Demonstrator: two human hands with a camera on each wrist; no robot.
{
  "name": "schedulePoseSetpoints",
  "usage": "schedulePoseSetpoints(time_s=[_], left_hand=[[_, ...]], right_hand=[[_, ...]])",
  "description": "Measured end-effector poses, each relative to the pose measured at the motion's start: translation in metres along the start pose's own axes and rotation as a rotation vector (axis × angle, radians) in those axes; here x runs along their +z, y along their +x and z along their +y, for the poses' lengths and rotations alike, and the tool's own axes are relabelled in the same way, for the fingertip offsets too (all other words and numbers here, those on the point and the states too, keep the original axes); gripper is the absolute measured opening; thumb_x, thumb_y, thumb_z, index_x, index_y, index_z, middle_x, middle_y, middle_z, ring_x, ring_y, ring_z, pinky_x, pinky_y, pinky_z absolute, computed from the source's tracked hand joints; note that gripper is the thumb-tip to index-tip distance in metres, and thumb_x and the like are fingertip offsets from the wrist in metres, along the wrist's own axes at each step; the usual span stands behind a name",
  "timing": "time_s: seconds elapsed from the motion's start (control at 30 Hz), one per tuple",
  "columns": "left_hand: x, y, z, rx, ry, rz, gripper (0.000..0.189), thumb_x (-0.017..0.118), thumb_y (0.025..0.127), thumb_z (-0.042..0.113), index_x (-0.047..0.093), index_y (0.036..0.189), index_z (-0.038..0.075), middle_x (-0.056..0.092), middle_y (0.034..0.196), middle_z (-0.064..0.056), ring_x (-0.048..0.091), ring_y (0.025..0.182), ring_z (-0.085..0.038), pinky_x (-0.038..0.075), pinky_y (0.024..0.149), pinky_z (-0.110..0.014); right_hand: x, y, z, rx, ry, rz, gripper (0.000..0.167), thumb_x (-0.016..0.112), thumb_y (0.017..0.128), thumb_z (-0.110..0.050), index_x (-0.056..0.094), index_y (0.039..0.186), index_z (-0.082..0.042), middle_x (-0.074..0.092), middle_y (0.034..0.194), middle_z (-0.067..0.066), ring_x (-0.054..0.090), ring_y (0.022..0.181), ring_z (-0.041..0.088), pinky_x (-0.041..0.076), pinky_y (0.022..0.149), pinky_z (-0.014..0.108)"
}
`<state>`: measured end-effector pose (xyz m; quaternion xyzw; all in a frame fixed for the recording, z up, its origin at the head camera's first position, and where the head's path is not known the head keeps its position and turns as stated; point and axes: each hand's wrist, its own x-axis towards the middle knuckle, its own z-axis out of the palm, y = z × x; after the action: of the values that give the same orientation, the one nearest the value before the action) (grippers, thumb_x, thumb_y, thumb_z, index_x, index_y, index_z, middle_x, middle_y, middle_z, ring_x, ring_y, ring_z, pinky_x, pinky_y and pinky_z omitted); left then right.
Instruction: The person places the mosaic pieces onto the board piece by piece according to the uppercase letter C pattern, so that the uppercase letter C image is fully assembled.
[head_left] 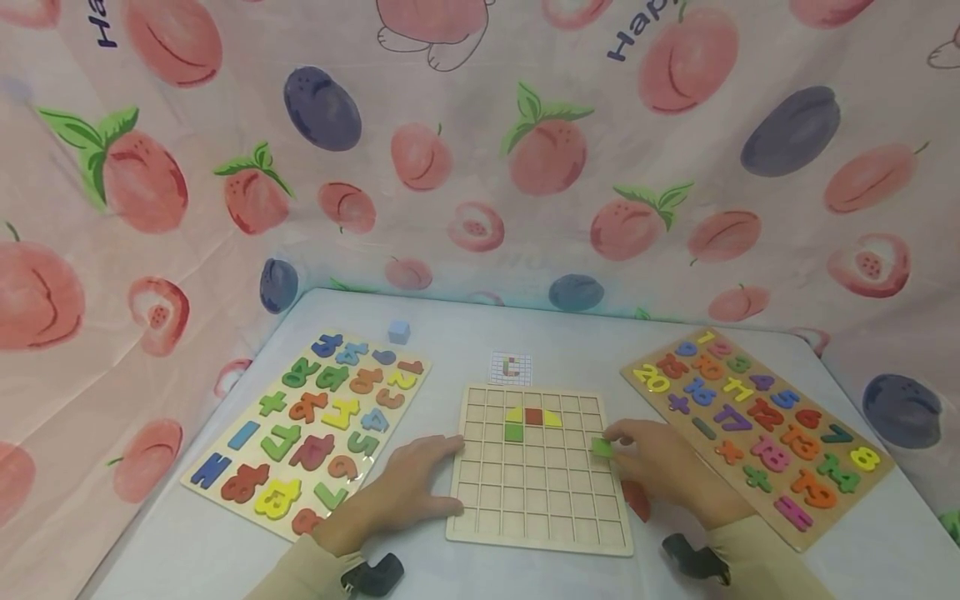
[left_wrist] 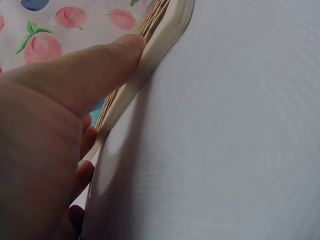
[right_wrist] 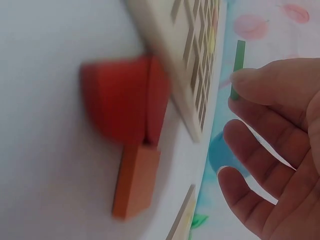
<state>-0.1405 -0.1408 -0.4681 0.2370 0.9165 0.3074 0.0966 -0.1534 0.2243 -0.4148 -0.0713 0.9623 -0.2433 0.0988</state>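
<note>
A square wooden grid board [head_left: 536, 477] lies flat on the table. In it sit a yellow piece [head_left: 515, 414], a red square [head_left: 533, 416], another yellow piece [head_left: 552, 418] and a green square [head_left: 513, 432]. My right hand [head_left: 656, 458] pinches a thin green square tile [right_wrist: 239, 55] between thumb and forefinger, above the board's right edge; its other fingers are loosely bent. The left hand [head_left: 408, 483] touches the board's left edge with spread thumb and forefinger, the thumb [left_wrist: 127, 47] resting on the rim.
Red pieces [right_wrist: 117, 95] and an orange block [right_wrist: 137, 180] lie beside the board, partly under my right hand. A patterned card [head_left: 511, 367] and a light-blue cube [head_left: 399, 332] are beyond it. Number boards flank it at left [head_left: 251, 400] and right [head_left: 720, 379].
</note>
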Motion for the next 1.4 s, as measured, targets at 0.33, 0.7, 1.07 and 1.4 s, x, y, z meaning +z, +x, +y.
schedulePoseSetpoints(time_s=[0.33,0.7,1.07,1.4], left_hand=[[-0.001,-0.002,0.001,0.002,-0.009,-0.001,0.078,0.079,0.082,0.041,0.048,0.147,0.01,0.049,0.148,-0.009,0.038,0.14,-0.035,0.027,0.113,-0.059],[0.001,0.0,-0.002,0.003,-0.01,-0.001,0.079,0.079,0.082,0.042,0.047,0.148,0.012,0.048,0.149,-0.008,0.038,0.14,-0.033,0.026,0.113,-0.059],[0.001,-0.001,0.0,-0.004,-0.011,-0.009,0.081,0.079,0.082,0.043,0.047,0.148,0.01,0.048,0.149,-0.01,0.037,0.14,-0.034,0.026,0.114,-0.059],[0.001,0.0,-0.002,0.005,0.002,0.0,0.081,0.08,0.082,0.044,0.047,0.148,0.011,0.048,0.15,-0.009,0.038,0.14,-0.034,0.027,0.114,-0.058]], right_hand=[[0.016,0.01,-0.025,-0.139,-0.025,0.037,0.025,0.072,0.086,-0.012,0.072,0.111,-0.014,0.069,0.111,0.005,0.063,0.104,0.029,0.051,0.091,0.053],[0.033,0.021,-0.055,-0.179,-0.04,0.028,0.02,0.072,0.086,-0.012,0.074,0.105,-0.015,0.07,0.104,-0.002,0.064,0.098,0.021,0.053,0.087,0.044],[0.042,0.033,-0.07,-0.217,-0.073,0.01,0.024,0.068,0.082,-0.006,0.074,0.105,-0.013,0.071,0.106,0.0,0.064,0.098,0.021,0.054,0.088,0.043],[0.046,0.039,-0.079,-0.272,-0.068,-0.024,0.018,0.071,0.088,-0.012,0.072,0.106,-0.014,0.07,0.102,-0.002,0.056,0.081,0.014,0.052,0.08,0.038]])
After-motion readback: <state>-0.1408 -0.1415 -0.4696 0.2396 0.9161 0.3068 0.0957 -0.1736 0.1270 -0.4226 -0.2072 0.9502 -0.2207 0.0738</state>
